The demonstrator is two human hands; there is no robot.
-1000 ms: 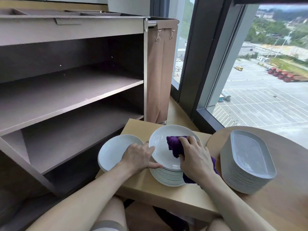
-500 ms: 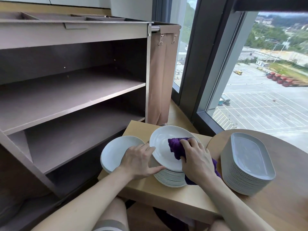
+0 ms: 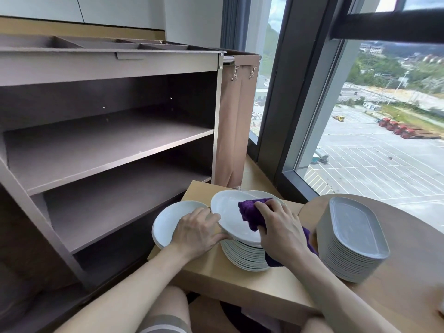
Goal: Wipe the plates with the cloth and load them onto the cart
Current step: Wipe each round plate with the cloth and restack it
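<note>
The top plate (image 3: 228, 212) is white and round, tilted with its left side raised, and rests on the stack of round plates (image 3: 245, 257); a purple cloth (image 3: 249, 213) lies bunched on its right half, with a tail of it hanging down past the stack's right side. The right hand (image 3: 281, 228) presses the cloth against the plate, its fingers curled over the fabric and grasping it. The left hand (image 3: 194, 230) grips the plate's near-left rim, thumb lying along the edge and fingers clenched around it. Just left of the stack, partly under the left hand, a single white plate (image 3: 167, 221) sits at the corner of the small square desk (image 3: 216, 271) that also carries the stack. To the right, on a round desk (image 3: 408, 280), stands a tall stack of grey oblong plates (image 3: 346, 251), close to the right forearm. The cart (image 3: 108, 145) stands open on the left beside the square desk, with bare brown shelves; a tan bag (image 3: 234, 131) hangs clipped at its right end. Behind is a window (image 3: 372, 145) onto a car park.
</note>
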